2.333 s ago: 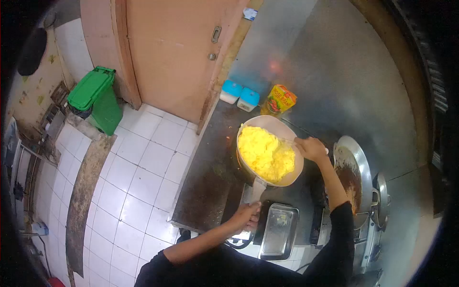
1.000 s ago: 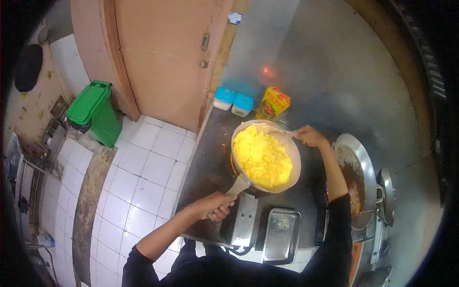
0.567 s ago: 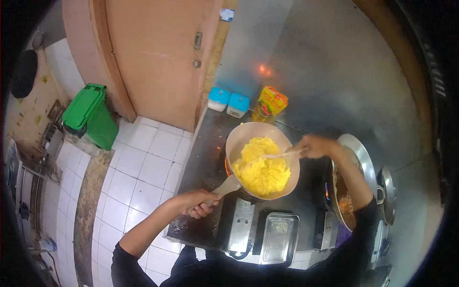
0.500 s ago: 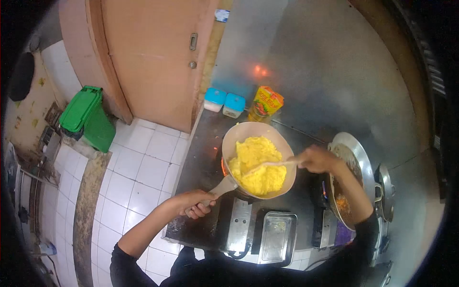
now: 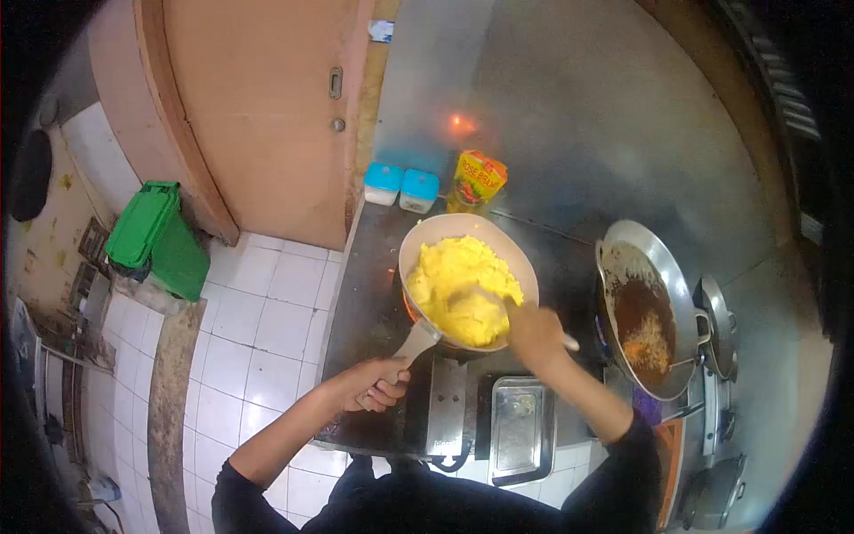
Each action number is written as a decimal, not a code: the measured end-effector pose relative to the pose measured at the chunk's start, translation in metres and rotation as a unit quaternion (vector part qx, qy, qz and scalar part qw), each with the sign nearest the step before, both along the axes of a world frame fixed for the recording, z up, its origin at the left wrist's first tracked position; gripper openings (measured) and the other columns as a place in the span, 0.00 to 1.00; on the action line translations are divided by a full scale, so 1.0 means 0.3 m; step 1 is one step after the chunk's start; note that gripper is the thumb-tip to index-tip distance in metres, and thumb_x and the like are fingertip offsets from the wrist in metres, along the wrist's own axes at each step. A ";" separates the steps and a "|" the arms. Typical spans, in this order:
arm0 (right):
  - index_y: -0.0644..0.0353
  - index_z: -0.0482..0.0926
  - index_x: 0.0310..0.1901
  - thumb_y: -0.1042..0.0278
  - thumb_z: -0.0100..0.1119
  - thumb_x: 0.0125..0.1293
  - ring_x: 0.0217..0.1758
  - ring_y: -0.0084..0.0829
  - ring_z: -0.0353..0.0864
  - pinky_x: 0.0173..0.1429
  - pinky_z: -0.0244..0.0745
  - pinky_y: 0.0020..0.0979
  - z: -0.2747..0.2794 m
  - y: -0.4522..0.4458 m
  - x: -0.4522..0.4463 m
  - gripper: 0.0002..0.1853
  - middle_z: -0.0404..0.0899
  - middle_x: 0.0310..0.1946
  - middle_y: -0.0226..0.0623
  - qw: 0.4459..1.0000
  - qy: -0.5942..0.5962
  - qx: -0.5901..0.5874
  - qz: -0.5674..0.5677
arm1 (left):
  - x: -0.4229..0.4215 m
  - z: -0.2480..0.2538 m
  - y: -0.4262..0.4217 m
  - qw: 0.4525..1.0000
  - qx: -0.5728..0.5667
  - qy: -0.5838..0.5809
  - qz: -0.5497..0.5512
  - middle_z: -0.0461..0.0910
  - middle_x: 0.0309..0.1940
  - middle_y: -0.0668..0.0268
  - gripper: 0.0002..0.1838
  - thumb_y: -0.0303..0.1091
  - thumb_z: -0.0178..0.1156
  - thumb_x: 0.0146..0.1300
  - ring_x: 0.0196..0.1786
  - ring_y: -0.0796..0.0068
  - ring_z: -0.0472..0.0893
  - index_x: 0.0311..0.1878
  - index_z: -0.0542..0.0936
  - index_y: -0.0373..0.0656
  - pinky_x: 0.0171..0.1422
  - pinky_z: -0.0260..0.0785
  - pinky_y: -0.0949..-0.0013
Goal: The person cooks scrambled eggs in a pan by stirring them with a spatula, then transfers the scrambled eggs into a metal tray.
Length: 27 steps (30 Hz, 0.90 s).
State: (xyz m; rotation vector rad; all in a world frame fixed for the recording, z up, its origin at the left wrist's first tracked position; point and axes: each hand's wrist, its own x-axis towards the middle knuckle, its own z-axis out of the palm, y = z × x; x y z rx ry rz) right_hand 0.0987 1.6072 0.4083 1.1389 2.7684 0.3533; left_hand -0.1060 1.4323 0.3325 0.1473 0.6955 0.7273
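My left hand (image 5: 381, 383) is closed around the pale handle of a beige frying pan (image 5: 522, 258) on the stove. A soft yellow mass like scrambled eggs (image 5: 454, 267) fills much of the pan. Over the pan's right side, my right hand (image 5: 534, 336) grips a pale spatula (image 5: 570, 342). Motion blurs its head, which is down in the yellow food, and my fingers partly cover the handle.
A large wok (image 5: 654, 307) with brown, oily contents stands at right. Behind the pan are two blue-lidded containers (image 5: 418, 190) and a yellow pouch (image 5: 478, 181). A metal tray (image 5: 519, 432) lies in front. A green bin (image 5: 160, 240) stands at left.
My right hand has moved left and down, bringing the spatula toward the near side of the yellow food. My left hand keeps its hold on the pan handle. The camera view has shifted slightly.
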 end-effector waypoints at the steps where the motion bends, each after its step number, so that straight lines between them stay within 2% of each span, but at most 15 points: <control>1: 0.58 0.75 0.40 0.73 0.48 0.53 0.29 0.38 0.81 0.32 0.75 0.38 -0.022 0.044 -0.020 0.12 0.78 0.25 0.45 1.000 0.025 -0.004 -0.004 | 0.002 -0.008 0.000 1.000 0.009 -0.014 0.003 0.53 0.11 0.81 0.15 0.50 0.46 0.64 0.10 0.92 0.49 0.28 0.64 0.50 0.09 0.40 0.86; 4: 0.56 0.76 0.41 0.71 0.47 0.54 0.33 0.41 0.80 0.37 0.75 0.39 0.005 0.152 -0.049 0.12 0.78 0.30 0.46 0.998 0.044 -0.014 -0.039 | 0.008 -0.028 0.005 0.999 0.014 -0.040 0.004 0.53 0.11 0.80 0.15 0.50 0.46 0.64 0.09 0.92 0.49 0.28 0.64 0.50 0.08 0.40 0.86; 6: 0.55 0.77 0.43 0.69 0.47 0.55 0.36 0.45 0.79 0.43 0.74 0.42 0.077 0.178 -0.006 0.14 0.78 0.33 0.45 0.990 0.093 -0.100 -0.038 | 0.016 -0.049 -0.002 0.999 0.006 -0.054 0.009 0.53 0.11 0.80 0.15 0.49 0.46 0.65 0.09 0.92 0.50 0.28 0.64 0.50 0.06 0.40 0.86; 7: 0.52 0.77 0.46 0.66 0.48 0.56 0.39 0.47 0.77 0.47 0.72 0.43 0.140 0.171 0.027 0.16 0.78 0.35 0.44 0.984 0.102 -0.137 -0.041 | 0.023 -0.062 -0.002 0.998 0.010 -0.068 0.009 0.53 0.11 0.80 0.15 0.49 0.45 0.65 0.09 0.92 0.50 0.27 0.64 0.51 0.07 0.40 0.86; 9: 0.40 0.78 0.46 0.63 0.49 0.57 0.42 0.45 0.77 0.48 0.71 0.42 0.288 0.120 0.086 0.15 0.77 0.36 0.43 0.984 0.073 -0.149 -0.057 | 0.037 -0.068 -0.002 0.996 0.015 -0.083 0.006 0.53 0.10 0.81 0.15 0.49 0.45 0.65 0.09 0.92 0.49 0.27 0.64 0.51 0.08 0.40 0.86; 10: 0.42 0.78 0.47 0.63 0.51 0.57 0.45 0.45 0.75 0.50 0.68 0.42 0.356 0.087 0.120 0.15 0.77 0.40 0.46 0.989 0.050 -0.130 -0.056 | 0.046 -0.065 -0.004 0.997 0.012 -0.080 0.016 0.53 0.10 0.81 0.15 0.49 0.45 0.65 0.09 0.92 0.49 0.27 0.64 0.51 0.08 0.40 0.85; 11: 0.42 0.78 0.47 0.63 0.51 0.57 0.45 0.45 0.75 0.50 0.68 0.42 0.369 0.089 0.156 0.15 0.77 0.40 0.46 0.989 0.050 -0.129 -0.060 | 0.056 -0.065 -0.005 0.997 0.010 -0.076 0.026 0.52 0.10 0.81 0.15 0.49 0.46 0.64 0.09 0.91 0.49 0.27 0.65 0.51 0.07 0.40 0.85; 13: 0.37 0.78 0.45 0.61 0.49 0.58 0.38 0.44 0.79 0.44 0.74 0.42 0.385 0.086 0.211 0.14 0.79 0.34 0.39 0.991 -0.022 -0.128 -0.019 | 0.069 -0.078 -0.006 0.995 0.006 -0.095 0.027 0.53 0.10 0.80 0.15 0.49 0.46 0.64 0.09 0.91 0.50 0.27 0.65 0.51 0.07 0.40 0.85; 14: 0.39 0.79 0.44 0.62 0.49 0.57 0.36 0.44 0.79 0.41 0.75 0.43 0.391 0.053 0.195 0.14 0.79 0.32 0.40 0.988 -0.083 -0.127 -0.033 | 0.072 -0.082 -0.006 0.993 0.004 -0.111 0.033 0.53 0.10 0.80 0.15 0.49 0.46 0.64 0.09 0.91 0.50 0.26 0.65 0.50 0.07 0.40 0.85; 17: 0.44 0.79 0.44 0.64 0.50 0.56 0.34 0.45 0.79 0.40 0.75 0.44 0.210 0.055 0.223 0.14 0.79 0.30 0.44 0.980 -0.108 -0.161 -0.051 | 0.097 -0.080 -0.006 0.989 -0.008 -0.138 0.046 0.52 0.09 0.80 0.17 0.50 0.46 0.64 0.08 0.92 0.49 0.24 0.65 0.51 0.05 0.40 0.86; 19: 0.47 0.79 0.44 0.66 0.50 0.54 0.34 0.46 0.79 0.41 0.74 0.45 0.131 -0.021 0.202 0.15 0.78 0.29 0.48 0.988 0.002 -0.141 -0.059 | 0.110 -0.075 -0.008 0.987 -0.009 -0.155 0.050 0.52 0.09 0.80 0.17 0.50 0.46 0.64 0.08 0.92 0.49 0.24 0.65 0.51 0.06 0.41 0.86; 22: 0.48 0.77 0.47 0.67 0.50 0.55 0.35 0.47 0.79 0.43 0.73 0.45 0.011 -0.060 0.137 0.16 0.78 0.29 0.49 0.975 0.064 -0.175 -0.120 | 0.139 -0.076 -0.012 0.983 -0.016 -0.175 0.056 0.52 0.09 0.80 0.17 0.49 0.46 0.65 0.08 0.91 0.49 0.24 0.65 0.51 0.06 0.41 0.86; 23: 0.48 0.77 0.47 0.67 0.50 0.55 0.35 0.47 0.79 0.43 0.73 0.45 -0.033 -0.037 0.135 0.16 0.78 0.29 0.49 0.975 0.065 -0.175 -0.123 | 0.145 -0.076 -0.012 0.982 -0.015 -0.176 0.060 0.52 0.09 0.80 0.17 0.48 0.45 0.65 0.08 0.91 0.49 0.24 0.65 0.51 0.06 0.41 0.86; 25: 0.50 0.76 0.48 0.66 0.50 0.57 0.37 0.49 0.78 0.45 0.72 0.42 -0.109 0.045 0.110 0.16 0.78 0.31 0.51 0.948 0.209 -0.199 -0.131 | 0.150 -0.080 -0.017 0.983 -0.009 -0.172 0.061 0.51 0.09 0.80 0.17 0.48 0.45 0.65 0.08 0.91 0.49 0.24 0.65 0.51 0.06 0.41 0.86; 27: 0.51 0.76 0.49 0.65 0.49 0.58 0.39 0.50 0.78 0.46 0.72 0.40 -0.130 0.124 0.114 0.16 0.78 0.33 0.52 0.930 0.254 -0.235 -0.123 | 0.145 -0.079 -0.018 0.984 0.000 -0.166 0.065 0.51 0.09 0.81 0.17 0.48 0.45 0.65 0.08 0.91 0.49 0.24 0.65 0.51 0.06 0.42 0.86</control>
